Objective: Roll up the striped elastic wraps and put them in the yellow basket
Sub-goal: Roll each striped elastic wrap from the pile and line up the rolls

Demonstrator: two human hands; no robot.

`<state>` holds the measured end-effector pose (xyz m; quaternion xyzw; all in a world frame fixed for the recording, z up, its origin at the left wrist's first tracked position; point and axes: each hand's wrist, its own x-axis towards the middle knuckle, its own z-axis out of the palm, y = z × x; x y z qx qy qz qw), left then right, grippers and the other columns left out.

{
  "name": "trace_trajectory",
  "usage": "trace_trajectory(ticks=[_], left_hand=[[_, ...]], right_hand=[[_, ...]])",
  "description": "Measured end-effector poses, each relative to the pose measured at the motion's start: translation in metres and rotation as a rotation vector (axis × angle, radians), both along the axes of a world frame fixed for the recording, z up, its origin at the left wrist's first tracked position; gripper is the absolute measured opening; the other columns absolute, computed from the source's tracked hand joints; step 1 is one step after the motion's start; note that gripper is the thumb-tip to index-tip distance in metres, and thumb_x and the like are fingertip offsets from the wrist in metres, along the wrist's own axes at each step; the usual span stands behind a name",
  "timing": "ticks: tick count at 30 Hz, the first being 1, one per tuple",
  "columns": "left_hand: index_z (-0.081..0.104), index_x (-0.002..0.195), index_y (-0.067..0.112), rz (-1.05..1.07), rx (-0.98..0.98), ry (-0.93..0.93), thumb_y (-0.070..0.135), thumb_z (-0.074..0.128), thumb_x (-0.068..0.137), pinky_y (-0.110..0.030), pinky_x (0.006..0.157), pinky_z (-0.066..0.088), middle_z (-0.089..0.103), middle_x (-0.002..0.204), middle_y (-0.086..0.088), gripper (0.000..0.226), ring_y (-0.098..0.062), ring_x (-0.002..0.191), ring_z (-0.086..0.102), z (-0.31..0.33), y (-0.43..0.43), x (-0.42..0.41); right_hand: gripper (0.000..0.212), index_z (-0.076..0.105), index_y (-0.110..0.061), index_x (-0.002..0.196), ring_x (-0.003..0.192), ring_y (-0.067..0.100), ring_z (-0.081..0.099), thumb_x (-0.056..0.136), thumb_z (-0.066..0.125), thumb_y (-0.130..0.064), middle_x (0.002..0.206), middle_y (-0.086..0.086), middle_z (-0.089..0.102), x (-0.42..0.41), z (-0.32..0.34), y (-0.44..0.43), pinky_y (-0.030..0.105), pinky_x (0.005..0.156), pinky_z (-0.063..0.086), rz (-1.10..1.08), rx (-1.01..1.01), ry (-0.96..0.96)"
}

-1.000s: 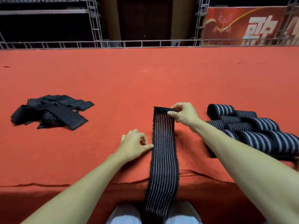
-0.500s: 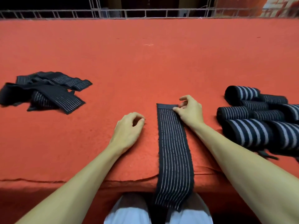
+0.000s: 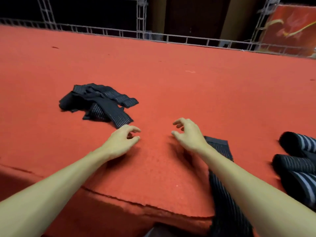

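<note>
The broad red felt-covered table [image 3: 171,79] fills most of what I see, its near edge ragged and dropping into shadow below my arms. Along its far edge runs a grey metal truss railing [image 3: 188,41], with a red banner with yellow marks [image 3: 290,29] behind it, cut off by the right border and too blurred to read. A long flat black elastic wrap with thin pale stripes [image 3: 220,149] lies on the table to my right; its far end is just behind my right wrist, my forearm crosses it and hides its middle, and it hangs over the near edge until the bottom of the view cuts it off. To the left, well apart from it, sits a loose heap of unrolled black striped wraps [image 3: 100,103], so tangled that I cannot count them. At the right border lie rolled black wraps with white stripes [image 3: 297,161], packed against each other and partly out of view, so their number is unclear too. My left hand [image 3: 119,142] hovers low with fingers loosely curled, gripping nothing, its fingertips just beside the nearest corner of the heap; whether they touch it I cannot tell. My right hand [image 3: 188,134] is likewise loosely curled and holds nothing, just left of the flat wrap's far end.
</note>
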<state>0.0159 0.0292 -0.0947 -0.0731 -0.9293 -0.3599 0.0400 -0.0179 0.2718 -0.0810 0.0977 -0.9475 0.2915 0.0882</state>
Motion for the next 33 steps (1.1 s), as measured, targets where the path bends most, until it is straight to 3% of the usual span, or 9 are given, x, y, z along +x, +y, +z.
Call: trace_trajectory(ticks=[3,8,12,17,21,24,27,31,33], left_hand=[[0.062,0.122,0.022,0.14,-0.113,0.051,0.027,0.055,0.095,-0.037,0.107,0.039,0.06,0.124,0.003,0.029,-0.017,0.115,0.056,-0.009,-0.054,-0.004],[0.057,0.128,0.03,0.101,-0.273,0.099,0.055,0.022,0.09,-0.034,0.108,0.032,0.056,0.132,0.011,0.057,-0.013,0.127,0.044,-0.035,-0.076,-0.004],[0.056,0.127,0.029,0.118,-0.364,0.15,0.051,0.034,0.098,-0.034,0.108,0.028,0.052,0.131,0.012,0.042,-0.012,0.127,0.04,-0.039,-0.071,-0.011],[0.061,0.122,0.032,0.133,-0.247,0.138,0.049,0.04,0.097,-0.031,0.108,0.027,0.054,0.126,0.015,0.037,-0.008,0.124,0.04,-0.04,-0.074,-0.011],[0.062,0.12,0.034,0.115,-0.228,0.16,0.049,0.04,0.096,-0.03,0.108,0.027,0.055,0.123,0.018,0.036,-0.006,0.122,0.041,-0.041,-0.074,-0.01],[0.06,0.122,0.039,0.124,-0.068,0.161,0.055,0.041,0.091,-0.03,0.106,0.033,0.059,0.119,0.019,0.04,-0.007,0.118,0.048,-0.036,-0.078,-0.009],[0.048,0.13,0.051,0.138,0.207,0.195,0.061,0.041,0.079,-0.034,0.105,0.04,0.059,0.12,0.016,0.052,-0.006,0.109,0.057,-0.034,-0.084,-0.007],[0.037,0.136,0.054,0.101,0.083,0.225,0.057,0.042,0.081,-0.041,0.105,0.041,0.05,0.129,0.017,0.055,-0.006,0.109,0.055,-0.035,-0.075,0.004],[0.044,0.134,0.044,0.122,0.066,0.285,0.051,0.045,0.08,-0.043,0.102,0.044,0.048,0.126,0.019,0.054,-0.008,0.108,0.054,-0.033,-0.061,0.011]], right_hand=[[0.03,0.061,-0.02,0.116,0.106,0.022,0.059,0.088,0.065,-0.029,0.111,0.002,0.064,-0.014,-0.005,-0.05,0.037,0.096,0.045,0.118,-0.007,-0.058],[0.034,0.06,-0.012,0.121,0.111,0.023,0.06,0.092,0.061,-0.029,0.118,0.006,0.066,-0.043,-0.014,-0.107,0.03,0.095,0.043,0.253,0.116,-0.136],[0.042,0.062,-0.014,0.122,0.119,0.029,0.056,0.092,0.058,-0.043,0.125,0.009,0.064,-0.074,-0.019,-0.139,0.036,0.099,0.043,0.146,0.114,-0.163],[0.047,0.064,-0.03,0.116,0.128,0.03,0.041,0.082,0.061,-0.063,0.128,0.006,0.057,-0.089,-0.031,-0.173,0.042,0.101,0.03,-0.079,0.055,-0.228],[0.024,0.061,-0.027,0.087,0.115,0.025,0.049,0.082,0.07,-0.049,0.111,0.001,0.064,-0.09,-0.034,-0.169,0.038,0.096,0.033,-0.107,-0.095,-0.239],[0.033,0.046,-0.019,0.068,0.08,0.021,0.058,0.08,0.076,-0.027,0.077,-0.002,0.062,-0.083,-0.026,-0.148,0.03,0.067,0.041,-0.085,-0.338,-0.271],[0.035,0.043,-0.019,0.067,0.061,0.019,0.056,0.081,0.074,-0.013,0.069,0.003,0.059,-0.066,-0.014,-0.115,0.023,0.045,0.041,-0.12,-0.431,-0.282],[0.028,0.048,-0.017,0.075,0.069,0.034,0.068,0.08,0.071,-0.002,0.08,0.02,0.067,-0.042,-0.001,-0.061,0.047,0.059,0.058,-0.144,-0.553,-0.331],[0.022,0.052,-0.013,0.09,0.071,0.031,0.067,0.086,0.065,0.005,0.086,0.018,0.064,-0.028,0.01,-0.035,0.043,0.062,0.06,-0.128,-0.605,-0.345]])
